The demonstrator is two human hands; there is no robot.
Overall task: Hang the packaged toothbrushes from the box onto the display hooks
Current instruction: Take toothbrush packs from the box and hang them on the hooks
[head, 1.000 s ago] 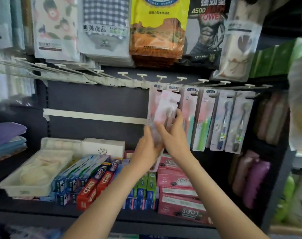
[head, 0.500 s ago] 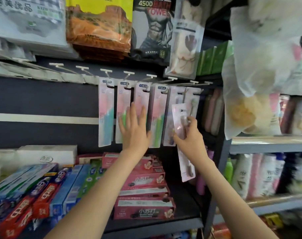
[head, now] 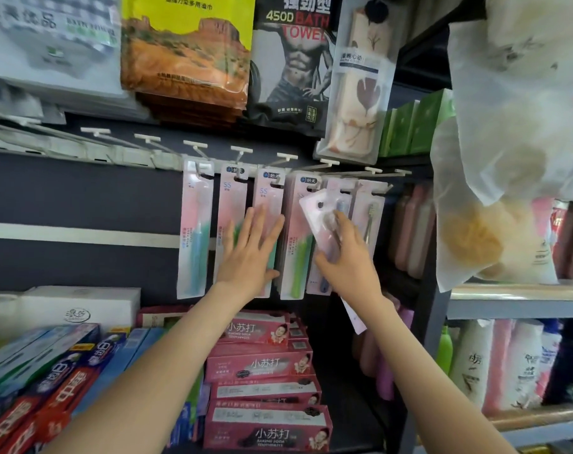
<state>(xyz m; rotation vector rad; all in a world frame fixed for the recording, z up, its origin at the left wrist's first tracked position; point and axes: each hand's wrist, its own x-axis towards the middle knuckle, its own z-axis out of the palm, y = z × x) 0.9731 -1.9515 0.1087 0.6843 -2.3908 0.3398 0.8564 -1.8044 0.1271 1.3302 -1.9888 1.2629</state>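
We see glossy clear plastic over pink card on the toothbrush packs [head: 232, 224] | smooth white plastic hooks [head: 195, 145] | shiny cardboard toothpaste boxes [head: 262, 362] | matt dark back panel [head: 82, 191]

a dark shelf [head: 347, 417] carries stacked pink toothpaste boxes [head: 265, 365] in the middle, red and blue toothpaste boxes [head: 49, 381] lying at the left, and a white box [head: 82, 309] behind them near the back panel.
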